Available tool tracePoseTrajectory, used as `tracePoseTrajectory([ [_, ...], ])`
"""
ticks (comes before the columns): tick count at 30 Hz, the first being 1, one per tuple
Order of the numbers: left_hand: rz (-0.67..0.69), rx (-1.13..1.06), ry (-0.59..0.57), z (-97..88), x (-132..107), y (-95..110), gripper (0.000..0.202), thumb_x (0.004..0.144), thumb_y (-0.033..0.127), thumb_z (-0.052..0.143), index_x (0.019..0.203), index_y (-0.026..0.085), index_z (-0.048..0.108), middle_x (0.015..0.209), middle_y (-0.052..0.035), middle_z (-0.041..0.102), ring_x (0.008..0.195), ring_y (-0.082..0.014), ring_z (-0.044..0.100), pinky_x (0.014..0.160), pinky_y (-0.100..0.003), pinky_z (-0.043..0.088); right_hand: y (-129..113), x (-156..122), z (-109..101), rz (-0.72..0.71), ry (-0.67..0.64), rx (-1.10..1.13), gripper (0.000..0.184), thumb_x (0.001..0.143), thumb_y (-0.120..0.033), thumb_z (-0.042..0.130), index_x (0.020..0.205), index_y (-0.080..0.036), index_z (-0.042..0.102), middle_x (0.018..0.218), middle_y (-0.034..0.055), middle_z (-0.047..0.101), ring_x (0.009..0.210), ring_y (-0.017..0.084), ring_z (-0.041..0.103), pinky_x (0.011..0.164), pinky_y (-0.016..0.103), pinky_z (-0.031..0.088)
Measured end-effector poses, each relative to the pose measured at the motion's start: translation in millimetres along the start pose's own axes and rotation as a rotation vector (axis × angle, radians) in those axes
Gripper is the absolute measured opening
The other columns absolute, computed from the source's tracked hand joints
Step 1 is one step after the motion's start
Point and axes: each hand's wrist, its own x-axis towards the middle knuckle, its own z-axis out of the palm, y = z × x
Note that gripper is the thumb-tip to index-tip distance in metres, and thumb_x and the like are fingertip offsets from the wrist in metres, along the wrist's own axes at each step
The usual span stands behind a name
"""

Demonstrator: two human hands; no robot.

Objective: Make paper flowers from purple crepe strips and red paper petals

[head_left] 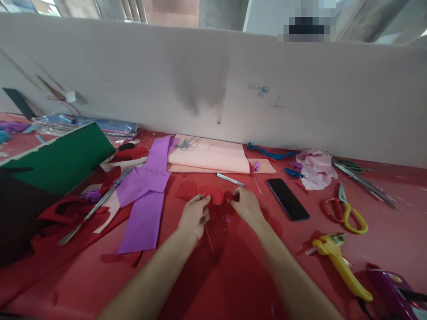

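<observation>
My left hand (196,214) is closed, with a thin wire (209,238) hanging down from its curled fingers. Its thumb and forefinger meet at the edge of a rounded red crepe paper petal (216,194). To the right, my right hand (245,203) pinches a small dark red paper piece (228,197) between its fingertips. A narrow gap separates that piece from the petal. Another red paper petal (186,190) lies on the table just left of my left hand. Behind both hands rests a white marker pen (230,179).
On the right lie a black phone (288,199), scissors (343,211), a yellow hot glue gun (343,264) and a purple device (396,289). Purple paper strips (142,226), a bundle of wires (95,206) and a green board (66,155) are left. Folded peach paper (208,155) sits before a white partition (133,80).
</observation>
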Motion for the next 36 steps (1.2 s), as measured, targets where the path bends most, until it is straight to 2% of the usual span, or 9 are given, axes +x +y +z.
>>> tracePoseTrajectory([
  [5,-0.019,0.029,-0.016,1.1,-1.1,-4.8,0.036,0.059,0.019,0.08,0.07,0.019,0.046,0.041,0.0145,0.03,0.032,-0.001,0.019,0.038,-0.019,0.008,-6.3,-19.9,-31.7,-0.012,0.017,0.296,0.033,0.076,-0.034,0.061,0.104,-0.022,0.05,0.1,0.0084,0.07,0.091,0.023,0.067,0.08,0.038,0.05],
  [8,-0.042,0.057,-0.039,4.7,-6.2,-9.7,0.033,0.057,0.018,0.08,0.073,0.017,0.052,0.044,0.0123,0.039,0.033,-0.0005,0.021,0.038,-0.019,0.009,-16.6,-36.1,-43.5,0.03,-0.138,0.691,0.05,0.073,-0.038,0.068,0.115,-0.022,0.046,0.099,0.0078,0.073,0.091,0.023,0.069,0.082,0.038,0.052],
  [10,-0.062,0.08,-0.063,8.0,-10.9,-13.6,0.03,0.057,0.016,0.079,0.077,0.016,0.056,0.046,0.0106,0.043,0.033,-0.0005,0.022,0.038,-0.019,0.01,-21.1,-44.2,-40.4,0.038,-0.234,0.789,0.055,0.07,-0.035,0.072,0.118,-0.023,0.047,0.094,0.0059,0.074,0.089,0.023,0.069,0.082,0.038,0.051],
  [15,-0.12,0.124,-0.147,12.7,-17.0,-19.8,0.021,0.06,0.015,0.07,0.08,0.014,0.062,0.043,0.0105,0.04,0.032,-0.0009,0.023,0.038,-0.018,0.014,-18.4,-49.4,-21.7,-0.053,-0.19,0.453,0.049,0.075,-0.028,0.065,0.121,-0.021,0.048,0.08,0.0004,0.07,0.074,0.019,0.064,0.073,0.033,0.047],
  [20,-0.101,0.079,-0.128,12.2,-14.8,-20.1,0.018,0.062,0.019,0.07,0.071,0.016,0.055,0.048,0.0098,0.045,0.031,-0.0005,0.023,0.037,-0.019,0.016,-16.1,-49.5,-26.2,-0.085,-0.112,0.24,0.051,0.076,-0.025,0.062,0.125,-0.022,0.048,0.063,-0.0061,0.057,0.059,0.017,0.054,0.06,0.029,0.042],
  [23,-0.097,0.072,-0.116,11.4,-15.2,-20.4,0.032,0.065,0.03,0.075,0.06,0.018,0.046,0.044,0.011,0.037,0.032,-0.0009,0.022,0.037,-0.019,0.017,-18.1,-51.3,-29.2,-0.083,-0.123,0.21,0.054,0.076,-0.024,0.062,0.127,-0.022,0.047,0.067,-0.0048,0.058,0.062,0.017,0.056,0.061,0.029,0.042],
  [28,-0.068,0.112,-0.202,9.5,-17.7,-19.9,0.031,0.057,0.022,0.082,0.077,0.015,0.061,0.046,0.0114,0.041,0.034,0.0,0.022,0.037,-0.016,0.015,-17.0,-50.8,-31.3,-0.129,-0.025,0.204,0.057,0.073,-0.027,0.067,0.127,-0.022,0.051,0.099,0.0053,0.065,0.079,0.019,0.06,0.073,0.032,0.046],
  [33,-0.121,0.161,-0.162,9.3,-16.4,-22.0,0.021,0.065,0.008,0.069,0.085,0.013,0.065,0.057,0.0037,0.058,0.04,-0.0031,0.042,0.044,-0.016,0.033,-13.1,-48.4,-35.6,-0.154,-0.155,0.188,0.011,0.079,-0.029,0.061,0.087,-0.022,0.065,0.076,0.0005,0.065,0.063,0.015,0.053,0.061,0.027,0.041],
  [36,-0.11,0.211,-0.162,8.8,-13.2,-25.3,0.033,0.066,0.002,0.061,0.096,0.013,0.065,0.062,0.0014,0.062,0.041,-0.0037,0.043,0.044,-0.017,0.032,-9.9,-49.3,-33.4,-0.202,-0.172,0.05,0.006,0.079,-0.022,0.06,0.081,-0.022,0.065,0.075,-0.0003,0.065,0.064,0.015,0.052,0.061,0.026,0.037],
])
